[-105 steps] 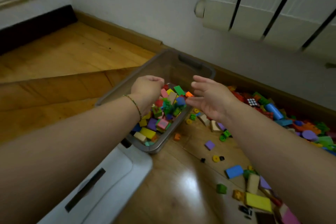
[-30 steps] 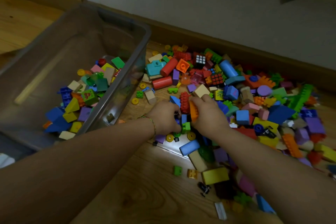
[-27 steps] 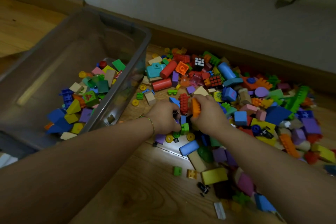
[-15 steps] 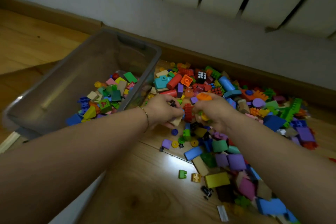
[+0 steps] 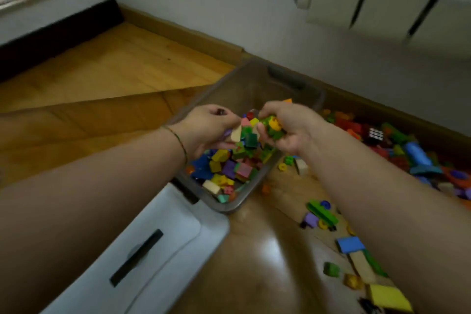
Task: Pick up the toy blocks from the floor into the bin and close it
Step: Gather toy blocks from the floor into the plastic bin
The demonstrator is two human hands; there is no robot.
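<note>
A clear grey plastic bin [image 5: 295, 81] stands on the wooden floor, its bottom covered with coloured toy blocks [image 5: 226, 168]. Both hands are over the bin. My left hand [image 5: 209, 127] grips a handful of blocks, a beige one and a purple one showing under the fingers. My right hand [image 5: 288, 127] holds a clump of green and yellow blocks. A green block [image 5: 251, 140] hangs between the two hands. A big pile of blocks [image 5: 413, 155] lies on the floor right of the bin.
The bin's white lid [image 5: 142, 257] with a dark handle slot lies on the floor in front of the bin. Loose blocks [image 5: 349, 245] are scattered at the lower right. A skirting board, wall and white radiator [image 5: 382, 0] lie behind.
Both hands have lifted handfuls of blocks from the floor pile and carried them left, over the bin. The view has swung left and the lid has come into sight.
</note>
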